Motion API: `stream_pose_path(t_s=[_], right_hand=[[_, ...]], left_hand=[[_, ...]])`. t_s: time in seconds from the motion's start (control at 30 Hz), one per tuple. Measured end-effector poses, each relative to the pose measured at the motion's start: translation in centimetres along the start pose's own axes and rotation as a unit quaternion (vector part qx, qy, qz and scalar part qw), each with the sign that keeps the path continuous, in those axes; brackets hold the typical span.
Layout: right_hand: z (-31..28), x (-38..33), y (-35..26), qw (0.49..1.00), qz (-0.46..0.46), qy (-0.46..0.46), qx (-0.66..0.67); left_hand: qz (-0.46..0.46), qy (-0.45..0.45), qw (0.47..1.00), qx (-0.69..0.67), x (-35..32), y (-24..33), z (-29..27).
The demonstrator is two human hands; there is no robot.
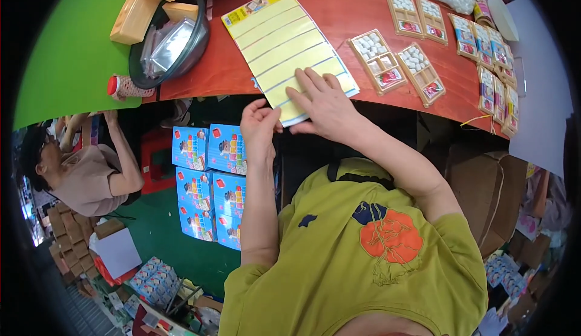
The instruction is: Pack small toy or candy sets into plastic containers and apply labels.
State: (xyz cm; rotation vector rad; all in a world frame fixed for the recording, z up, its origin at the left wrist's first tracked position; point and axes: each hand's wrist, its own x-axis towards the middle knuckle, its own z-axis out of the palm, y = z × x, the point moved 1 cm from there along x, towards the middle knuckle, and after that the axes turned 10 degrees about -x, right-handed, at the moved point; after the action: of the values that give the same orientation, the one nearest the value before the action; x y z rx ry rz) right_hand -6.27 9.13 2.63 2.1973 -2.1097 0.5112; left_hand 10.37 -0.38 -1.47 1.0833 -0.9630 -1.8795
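A long yellow sheet [279, 36], ruled across with coloured lines and printed at its far end, lies aslant on the red table [200, 73]. It may be a stack of sheets; I cannot tell. At its near left corner, by the table's front edge, my left hand [260, 121] pinches the edge between thumb and curled fingers. My right hand [325, 105] rests on the sheet's near right part, palm down, fingers stretched and slightly apart. To the right of the sheet lie two compartment trays [378, 61] with white pellets and a red picture.
More trays [417, 18] and wrapped packs [486, 52] lie on the right. At far left stand a dark basin [201, 39] with clear plastic packs, wooden blocks [134, 18] and a red-capped jar [126, 87]. Blue boxes [209, 182] are stacked below. Another person [91, 166] sits left.
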Motion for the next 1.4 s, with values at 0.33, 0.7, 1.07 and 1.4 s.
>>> stream_pose_path(t_s=[0.33,0.7,1.07,1.4], right_hand=[[-0.9,-3.8,-1.0,0.996,-0.086,0.019,0.013],[-0.7,-5.1,1.2,0.967,-0.095,-0.094,0.216],[1.6,11.9,2.5,0.955,0.040,0.136,0.262],[0.8,12.1,1.5,0.983,-0.029,0.132,0.126]], left_hand=[[0.130,0.102,0.975,0.150,8.0,6.3,-0.3],[0.066,-0.011,0.996,-0.061,11.4,6.6,3.3],[0.055,0.011,0.993,-0.105,8.3,6.5,3.9],[0.292,-0.057,0.935,0.191,6.4,6.3,2.4]])
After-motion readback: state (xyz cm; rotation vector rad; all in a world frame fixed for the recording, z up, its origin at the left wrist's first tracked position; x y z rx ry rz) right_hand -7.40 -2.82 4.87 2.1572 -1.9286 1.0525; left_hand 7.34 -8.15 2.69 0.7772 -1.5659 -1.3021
